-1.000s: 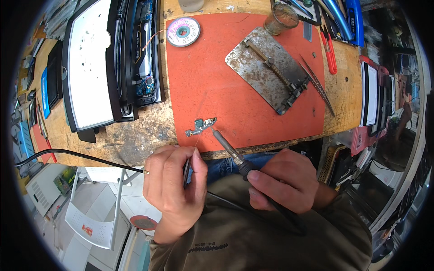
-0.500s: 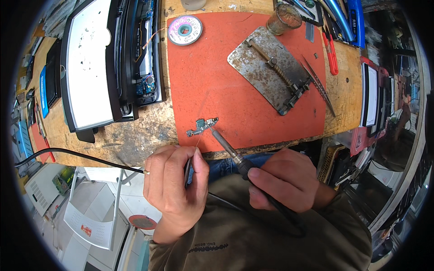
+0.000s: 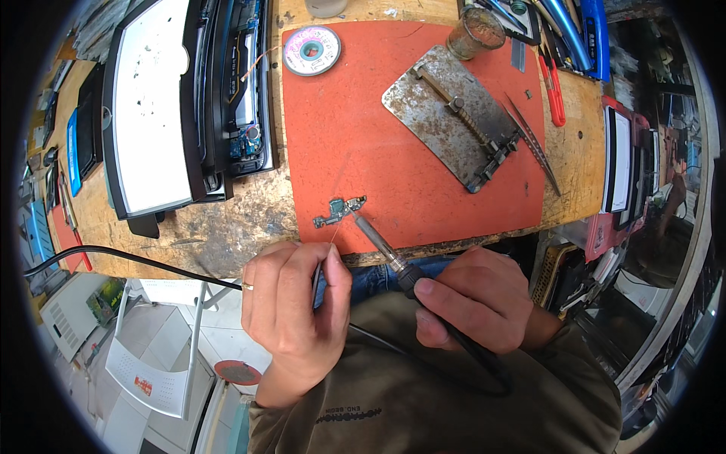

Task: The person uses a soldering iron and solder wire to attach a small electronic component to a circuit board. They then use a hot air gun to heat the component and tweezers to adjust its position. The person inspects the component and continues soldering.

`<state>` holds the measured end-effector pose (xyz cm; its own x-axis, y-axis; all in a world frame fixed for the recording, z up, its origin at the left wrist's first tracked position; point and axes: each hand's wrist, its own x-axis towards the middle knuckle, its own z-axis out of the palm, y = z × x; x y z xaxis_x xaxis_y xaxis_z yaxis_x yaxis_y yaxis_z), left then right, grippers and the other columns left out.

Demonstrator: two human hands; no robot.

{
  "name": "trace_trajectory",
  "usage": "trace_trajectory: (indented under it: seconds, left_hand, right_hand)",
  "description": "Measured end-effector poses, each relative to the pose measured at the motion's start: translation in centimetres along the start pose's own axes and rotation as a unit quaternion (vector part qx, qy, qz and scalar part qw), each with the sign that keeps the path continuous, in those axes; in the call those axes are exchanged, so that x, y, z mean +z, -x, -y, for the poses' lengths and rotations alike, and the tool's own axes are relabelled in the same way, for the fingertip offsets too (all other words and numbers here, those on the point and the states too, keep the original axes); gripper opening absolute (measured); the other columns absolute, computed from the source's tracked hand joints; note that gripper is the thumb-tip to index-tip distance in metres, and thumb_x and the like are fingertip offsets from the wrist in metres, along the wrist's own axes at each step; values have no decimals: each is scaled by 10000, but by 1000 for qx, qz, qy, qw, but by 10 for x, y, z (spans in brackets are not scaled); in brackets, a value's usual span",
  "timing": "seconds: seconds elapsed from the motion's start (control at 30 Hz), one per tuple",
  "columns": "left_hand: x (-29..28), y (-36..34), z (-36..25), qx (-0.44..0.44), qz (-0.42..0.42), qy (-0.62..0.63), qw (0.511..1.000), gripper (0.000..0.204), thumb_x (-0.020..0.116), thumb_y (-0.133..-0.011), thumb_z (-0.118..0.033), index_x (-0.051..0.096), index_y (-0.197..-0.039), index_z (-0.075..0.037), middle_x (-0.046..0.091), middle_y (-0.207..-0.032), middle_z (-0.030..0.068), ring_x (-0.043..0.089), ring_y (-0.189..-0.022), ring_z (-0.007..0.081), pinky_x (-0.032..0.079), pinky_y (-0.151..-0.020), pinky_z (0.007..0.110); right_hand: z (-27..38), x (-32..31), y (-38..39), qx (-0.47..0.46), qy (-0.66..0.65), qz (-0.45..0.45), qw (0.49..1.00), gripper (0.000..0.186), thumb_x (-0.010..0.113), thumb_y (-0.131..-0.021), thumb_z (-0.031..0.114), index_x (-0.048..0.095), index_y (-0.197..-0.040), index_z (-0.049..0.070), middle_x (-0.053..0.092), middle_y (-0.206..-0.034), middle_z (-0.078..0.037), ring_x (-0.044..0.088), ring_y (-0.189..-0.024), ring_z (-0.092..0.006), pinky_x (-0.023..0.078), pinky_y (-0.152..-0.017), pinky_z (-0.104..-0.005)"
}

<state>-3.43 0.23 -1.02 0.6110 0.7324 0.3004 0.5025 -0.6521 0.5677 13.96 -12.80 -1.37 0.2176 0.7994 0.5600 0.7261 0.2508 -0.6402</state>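
Note:
My right hand (image 3: 480,299) is closed round the black grip of a soldering iron (image 3: 376,238). The iron's metal barrel slants up and left, its tip at a small circuit board (image 3: 338,209) near the front edge of the orange-red mat. Just left of the iron, my left hand (image 3: 291,303) pinches a thin wire (image 3: 334,236) between thumb and finger. It runs up toward the board; whether it touches is too fine to tell. Something slim and dark also shows between the left fingers and thumb, mostly hidden.
A black cable (image 3: 136,259) passes behind my left hand. On the mat (image 3: 378,136) are a wick spool (image 3: 311,51), a rusty metal board holder (image 3: 454,117), a glass jar (image 3: 475,34) and tweezers (image 3: 533,144). An opened device (image 3: 246,91) stands left; a red-handled tool (image 3: 556,94) lies right.
Both hands and the iron keep nearly the same pose over the board. The whole scene has shifted very slightly in view.

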Motion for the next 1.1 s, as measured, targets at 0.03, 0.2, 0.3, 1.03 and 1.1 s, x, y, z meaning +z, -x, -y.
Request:
trace_trajectory:
  seconds: [0.03,0.2,0.3,1.03,1.1]
  left_hand:
    - [0,0,0,0,0,0,1000,258,845,-804,62,748,-1034,-3,704,-929,146,711,-842,339,569,-767,429]
    - [1,-1,0,3,1,-1,1000,255,847,-805,59,747,-1032,-2,705,-924,149,708,-837,338,565,-761,427]
    - [0,-2,0,2,1,-6,1000,251,847,-807,57,747,-1030,-2,707,-924,150,708,-836,337,562,-758,425]
    - [2,-5,-3,4,1,-15,1000,171,827,-876,69,734,-1006,10,712,-923,141,712,-831,311,555,-742,397]
    - [2,-4,-2,5,1,-15,1000,196,835,-854,60,741,-1015,1,706,-923,140,706,-832,317,549,-747,407]
  right_hand:
    - [0,0,0,-3,1,-3,1000,262,873,-862,112,819,-1078,-27,662,-786,-48,659,-636,-189,530,-513,-313]
    - [1,-1,0,3,6,3,1000,245,873,-866,119,821,-1060,-22,660,-778,-47,660,-632,-192,530,-514,-314]
    - [1,1,0,2,6,-5,1000,243,871,-872,121,821,-1061,-22,660,-775,-48,660,-630,-193,530,-514,-315]
    - [1,4,2,-17,20,0,1000,239,877,-838,93,829,-1056,9,632,-774,-32,640,-624,-185,506,-503,-305]
    - [1,4,2,-19,23,2,1000,240,873,-844,93,827,-1064,10,632,-776,-32,641,-626,-184,507,-503,-304]
